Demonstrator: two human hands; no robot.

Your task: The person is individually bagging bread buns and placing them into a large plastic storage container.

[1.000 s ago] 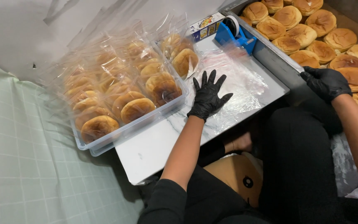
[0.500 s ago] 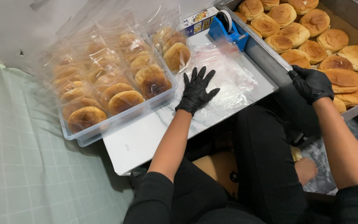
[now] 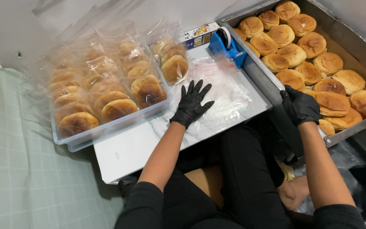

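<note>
Left hand (image 3: pixel 191 104) spread flat on clear bags (image 3: pixel 225 91); right hand (image 3: pixel 300 106) grips a bun (image 3: pixel 332 104) in the tray (image 3: pixel 348 129)

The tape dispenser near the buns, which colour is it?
Blue tape dispenser, seen from the head view.

Glossy black gloves on left hand (image 3: pixel 191 104); crinkly clear plastic bags (image 3: pixel 227 87); dull metal tray (image 3: pixel 257 78).

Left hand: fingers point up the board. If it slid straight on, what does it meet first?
The left hand lies flat on the clear plastic bags. Straight ahead, it would probably meet the bagged bun by the clear tray first, though depth is unclear.
</note>
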